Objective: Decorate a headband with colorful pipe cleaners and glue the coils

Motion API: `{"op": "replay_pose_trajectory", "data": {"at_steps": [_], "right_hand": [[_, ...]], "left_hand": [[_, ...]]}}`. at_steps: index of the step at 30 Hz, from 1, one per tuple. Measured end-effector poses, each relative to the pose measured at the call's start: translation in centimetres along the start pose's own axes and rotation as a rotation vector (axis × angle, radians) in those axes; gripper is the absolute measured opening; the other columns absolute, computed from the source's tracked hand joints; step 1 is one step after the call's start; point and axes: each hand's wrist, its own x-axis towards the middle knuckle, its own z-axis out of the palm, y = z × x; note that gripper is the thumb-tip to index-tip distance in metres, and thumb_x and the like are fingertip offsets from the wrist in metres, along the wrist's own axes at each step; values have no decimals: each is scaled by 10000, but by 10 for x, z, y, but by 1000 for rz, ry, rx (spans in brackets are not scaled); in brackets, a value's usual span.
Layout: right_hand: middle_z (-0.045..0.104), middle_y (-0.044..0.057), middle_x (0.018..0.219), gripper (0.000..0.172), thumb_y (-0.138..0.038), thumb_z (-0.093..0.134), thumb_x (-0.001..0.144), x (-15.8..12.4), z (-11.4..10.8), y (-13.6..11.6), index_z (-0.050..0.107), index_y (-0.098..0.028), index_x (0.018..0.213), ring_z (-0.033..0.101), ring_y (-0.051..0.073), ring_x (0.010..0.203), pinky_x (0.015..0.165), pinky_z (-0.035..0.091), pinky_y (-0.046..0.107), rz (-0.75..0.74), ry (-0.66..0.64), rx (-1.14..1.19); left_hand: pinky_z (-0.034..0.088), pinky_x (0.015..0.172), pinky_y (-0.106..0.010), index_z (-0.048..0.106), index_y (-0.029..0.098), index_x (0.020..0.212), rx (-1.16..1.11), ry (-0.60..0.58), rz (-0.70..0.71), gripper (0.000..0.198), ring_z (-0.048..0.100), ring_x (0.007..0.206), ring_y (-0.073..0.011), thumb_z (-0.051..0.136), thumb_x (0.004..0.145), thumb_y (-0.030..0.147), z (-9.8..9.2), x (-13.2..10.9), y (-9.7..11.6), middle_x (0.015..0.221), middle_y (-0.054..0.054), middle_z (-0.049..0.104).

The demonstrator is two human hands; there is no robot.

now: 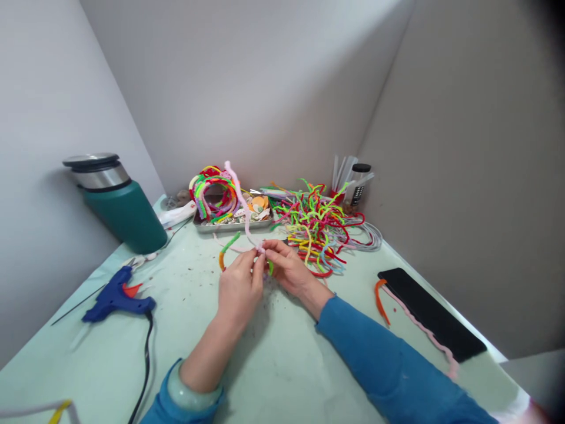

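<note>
Pink pipe cleaner [245, 212]: wearer's side of the tray [220, 228], free length rising up-left across it in view
Left hand [256, 254]: fingertips pinched on its lower end
Right hand [266, 249]: pinched there too, equally near
Green-orange strand [229, 242]: between left hand and tray
Tangled pile [315, 215]: right of tray
Glue gun [115, 297]: left of tray, nearer wearer

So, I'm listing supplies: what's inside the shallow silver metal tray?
In the tray are multicoloured fuzzy rings, round orange pieces and small pale bits. Anything beneath them is covered, and the pale pink fuzzy stem hides a strip of the contents.
</note>
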Motion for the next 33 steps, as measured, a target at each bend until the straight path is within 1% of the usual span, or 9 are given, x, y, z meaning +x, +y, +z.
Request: {"op": "replay_pose_trajectory", "data": {"at_steps": [5,8,11,16,19,23,26,29,33], "right_hand": [[595,-7,839,195,-257,698,671,-1,6,9,595,-210,829,543,113,749,717,448,250,5,0,87],[595,1,856,201,-281,706,666,-1,9,14,598,-206,818,540,118,755,724,452,256,-2,2,97],[594,11,841,219,-327,688,687,0,11,18,610,-193,841,529,112,726,698,443,247,15,-8,31],[594,7,811,228,-346,675,700,1,6,20,605,-175,834,529,100,716,680,431,234,-1,-7,-134],[583,13,818,240,-374,654,715,1,1,16,595,-176,838,536,107,735,656,440,231,-31,38,-243],[566,4,744,284,-419,629,724,1,-2,11,592,-178,869,517,95,642,568,424,209,-29,27,-349],[539,-21,644,309,-457,599,739,2,-4,11,586,-170,851,480,78,552,514,390,196,-6,27,-376],[505,-40,579,302,-463,591,742,4,-8,13,568,-162,756,437,64,498,473,345,188,-22,87,-375],[486,-55,530,257,-410,620,729,6,-12,14,545,-165,704,412,58,464,459,311,190,-45,121,-356]], "left_hand": [[471,727,-251,616,176,1041,-408,-18,-193,346,599,857,-163,440,834,392,10,5,-10,1011,-57,653],[459,772,-257,628,154,990,-495,-20,-226,339,587,904,-171,463,816,394,11,8,-15,1006,-57,655],[453,742,-249,602,155,994,-509,-3,-225,332,584,873,-164,431,833,389,7,8,-14,963,-50,652],[418,678,-233,524,183,814,-362,106,-221,241,555,745,-135,382,861,372,-7,10,-11,772,-5,611],[409,628,-234,460,202,812,-358,116,-215,233,536,608,-121,312,885,365,-11,12,-13,633,29,552],[350,522,-240,450,215,776,-119,21,-265,224,502,503,-136,294,882,337,-4,12,-17,540,35,495],[310,510,-239,476,210,800,57,-123,-208,203,517,511,-147,307,877,293,6,9,-19,553,18,518],[287,509,-242,507,199,829,137,-232,-152,234,543,541,-161,304,886,300,13,6,-20,588,-11,563],[312,544,-256,544,194,800,163,-280,-167,286,566,580,-182,302,886,319,13,5,-20,595,-38,596]]}}
